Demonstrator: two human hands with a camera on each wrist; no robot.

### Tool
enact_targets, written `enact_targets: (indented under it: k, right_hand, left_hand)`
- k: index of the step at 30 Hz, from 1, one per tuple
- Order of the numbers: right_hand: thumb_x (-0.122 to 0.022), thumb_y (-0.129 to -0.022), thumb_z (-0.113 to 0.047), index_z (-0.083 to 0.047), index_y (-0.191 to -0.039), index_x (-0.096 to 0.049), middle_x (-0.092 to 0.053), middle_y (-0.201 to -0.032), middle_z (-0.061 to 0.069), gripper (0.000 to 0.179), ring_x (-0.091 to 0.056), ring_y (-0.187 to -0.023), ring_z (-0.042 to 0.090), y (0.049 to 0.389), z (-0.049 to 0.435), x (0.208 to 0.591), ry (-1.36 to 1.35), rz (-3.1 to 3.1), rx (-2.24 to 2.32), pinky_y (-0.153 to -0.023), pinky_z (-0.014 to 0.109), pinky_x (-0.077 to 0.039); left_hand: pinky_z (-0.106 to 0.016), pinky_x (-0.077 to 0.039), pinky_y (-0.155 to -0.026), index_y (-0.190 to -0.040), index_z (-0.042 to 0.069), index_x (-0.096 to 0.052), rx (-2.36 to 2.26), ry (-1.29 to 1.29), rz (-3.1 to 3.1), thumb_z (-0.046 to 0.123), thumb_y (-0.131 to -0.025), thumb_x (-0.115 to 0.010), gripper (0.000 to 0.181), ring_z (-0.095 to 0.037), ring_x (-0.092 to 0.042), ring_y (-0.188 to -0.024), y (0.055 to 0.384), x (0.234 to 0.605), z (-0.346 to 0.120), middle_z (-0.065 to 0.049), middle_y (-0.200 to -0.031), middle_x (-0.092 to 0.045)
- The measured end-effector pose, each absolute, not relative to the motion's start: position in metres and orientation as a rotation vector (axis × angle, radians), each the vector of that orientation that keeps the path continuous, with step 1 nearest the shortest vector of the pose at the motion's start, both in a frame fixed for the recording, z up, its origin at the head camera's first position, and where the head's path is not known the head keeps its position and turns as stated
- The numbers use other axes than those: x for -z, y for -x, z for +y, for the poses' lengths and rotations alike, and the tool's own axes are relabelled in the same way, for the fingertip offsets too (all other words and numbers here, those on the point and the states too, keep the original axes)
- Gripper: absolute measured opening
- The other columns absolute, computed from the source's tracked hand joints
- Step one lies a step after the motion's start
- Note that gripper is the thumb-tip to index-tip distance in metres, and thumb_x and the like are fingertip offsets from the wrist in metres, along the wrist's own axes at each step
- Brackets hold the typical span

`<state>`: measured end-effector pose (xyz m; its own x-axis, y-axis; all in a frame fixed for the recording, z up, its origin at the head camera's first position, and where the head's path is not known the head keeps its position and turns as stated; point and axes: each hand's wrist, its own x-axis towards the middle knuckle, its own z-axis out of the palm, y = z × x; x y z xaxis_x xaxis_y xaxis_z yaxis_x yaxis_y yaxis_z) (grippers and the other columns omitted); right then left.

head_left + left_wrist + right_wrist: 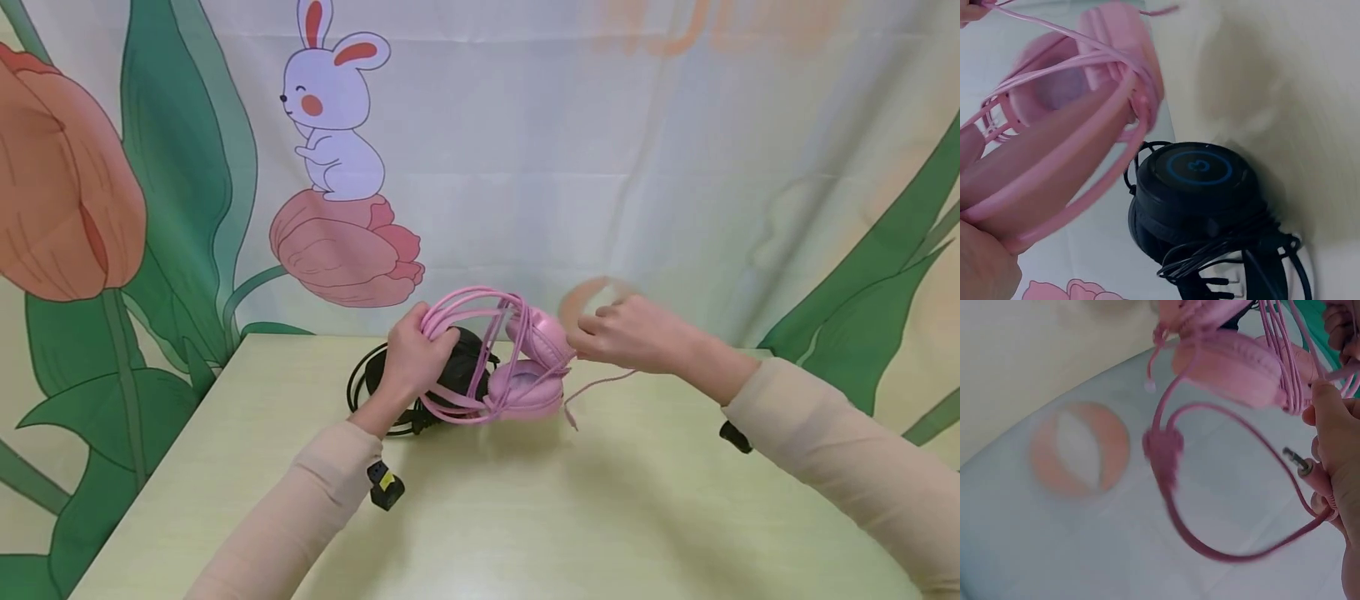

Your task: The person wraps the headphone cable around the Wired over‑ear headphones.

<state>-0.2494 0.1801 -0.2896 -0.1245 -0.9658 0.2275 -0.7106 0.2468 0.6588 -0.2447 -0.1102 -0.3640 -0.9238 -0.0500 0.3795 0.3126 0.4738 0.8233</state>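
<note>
Raised above the table, pink headphones [528,392] hang from my left hand [416,354], which grips their headband [1047,156]. Loops of thin pink cable [480,293] wrap around the band and ear cups. My right hand [630,333], to the right of the ear cups, pinches a length of this cable. In the right wrist view, a pink audio plug [1313,475] with a metal tip sticks out from that hand, near the cable's splitter [1163,453]. Another thin end [573,417] dangles loose.
Black headphones [1197,181] with a bundled black cable [1210,253] lie on the pale table [480,517], behind and below my left hand. At the table's far edge hangs a printed curtain [525,167]. Small black wrist devices [386,487] are on both arms.
</note>
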Motion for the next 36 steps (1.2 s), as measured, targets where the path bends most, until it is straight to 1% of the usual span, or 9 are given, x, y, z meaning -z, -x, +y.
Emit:
enact_targets:
  k: [5,9,13,16,17,22,27,31,36]
  right_hand:
    - [-0.071,-0.077,-0.028,-0.012,-0.076,-0.045,-0.04,-0.055,-0.003,0.031,-0.026,-0.043,0.01,0.255,0.19,0.279,-1.488,-1.921,0.531,-0.04,0.021,-0.021]
    - [-0.07,-0.078,-0.03,-0.012,-0.072,-0.043,-0.035,-0.054,-0.003,0.033,-0.021,-0.045,0.009,0.261,0.195,0.274,-1.488,-1.903,0.511,-0.042,0.021,-0.017]
    - [-0.042,-0.097,-0.035,-0.012,-0.07,-0.041,-0.031,-0.054,-0.004,0.035,-0.021,-0.044,0.009,0.27,0.201,0.273,-1.484,-1.885,0.464,-0.043,0.022,-0.016]
    - [-0.018,-0.101,-0.036,-0.011,-0.069,-0.041,-0.029,-0.054,-0.004,0.046,-0.021,-0.044,0.01,0.275,0.206,0.273,-1.472,-1.859,0.454,-0.042,0.022,-0.015]
    - [-0.016,-0.101,-0.036,-0.011,-0.069,-0.041,-0.03,-0.054,-0.004,0.048,-0.021,-0.044,0.01,0.276,0.206,0.274,-1.468,-1.85,0.458,-0.042,0.022,-0.015]
    - [-0.016,-0.101,-0.034,-0.009,-0.072,-0.043,-0.034,-0.056,-0.002,0.047,-0.026,-0.046,0.012,0.283,0.212,0.277,-1.464,-1.838,0.476,-0.043,0.022,-0.02]
    - [-0.017,-0.102,-0.032,-0.009,-0.075,-0.044,-0.035,-0.059,-0.001,0.044,-0.027,-0.05,0.013,0.288,0.219,0.285,-1.457,-1.812,0.479,-0.045,0.022,-0.022]
    - [-0.019,-0.102,-0.031,-0.009,-0.079,-0.045,-0.039,-0.061,0.0,0.041,-0.031,-0.052,0.014,0.291,0.221,0.294,-1.451,-1.858,0.492,-0.046,0.022,-0.026]
    - [-0.02,-0.102,-0.03,-0.008,-0.081,-0.046,-0.044,-0.063,0.001,0.04,-0.037,-0.054,0.015,0.295,0.219,0.304,-1.414,-1.901,0.48,-0.046,0.023,-0.03]
  left_hand:
    - [-0.024,-0.033,-0.04,-0.077,0.01,-0.043,1.356,0.301,-2.459,0.015,-0.076,-0.06,0.018,-0.012,-0.038,-0.048,0.244,0.363,-0.111,-0.001,-0.059,-0.039]
    - [-0.024,-0.033,-0.042,-0.076,0.01,-0.043,1.333,0.315,-2.526,0.016,-0.076,-0.06,0.019,-0.012,-0.038,-0.049,0.243,0.365,-0.111,0.0,-0.06,-0.039]
    - [-0.024,-0.032,-0.045,-0.077,0.011,-0.044,1.328,0.36,-2.606,0.018,-0.077,-0.059,0.017,-0.012,-0.037,-0.051,0.241,0.364,-0.11,0.0,-0.061,-0.039]
    - [-0.025,-0.031,-0.048,-0.078,0.011,-0.044,1.313,0.431,-2.662,0.019,-0.077,-0.06,0.017,-0.012,-0.036,-0.053,0.239,0.363,-0.11,0.001,-0.062,-0.038]
    - [-0.024,-0.03,-0.048,-0.078,0.012,-0.044,1.312,0.453,-2.673,0.019,-0.076,-0.06,0.017,-0.011,-0.036,-0.053,0.239,0.362,-0.11,0.001,-0.061,-0.037]
    - [-0.024,-0.028,-0.049,-0.076,0.011,-0.045,1.39,0.604,-2.676,0.015,-0.077,-0.058,0.014,-0.011,-0.032,-0.053,0.237,0.362,-0.113,0.001,-0.06,-0.034]
    - [-0.024,-0.027,-0.047,-0.082,0.011,-0.048,1.535,0.747,-2.691,0.011,-0.079,-0.055,0.007,-0.012,-0.032,-0.052,0.234,0.362,-0.118,0.001,-0.062,-0.035]
    - [-0.023,-0.027,-0.041,-0.087,0.005,-0.047,1.813,0.844,-2.645,0.006,-0.081,-0.051,0.007,-0.012,-0.032,-0.045,0.231,0.363,-0.119,0.0,-0.056,-0.035]
    - [-0.022,-0.022,-0.037,-0.086,0.0,-0.042,2.263,0.946,-2.417,0.002,-0.08,-0.046,0.008,-0.009,-0.026,-0.039,0.227,0.366,-0.118,0.002,-0.05,-0.032]
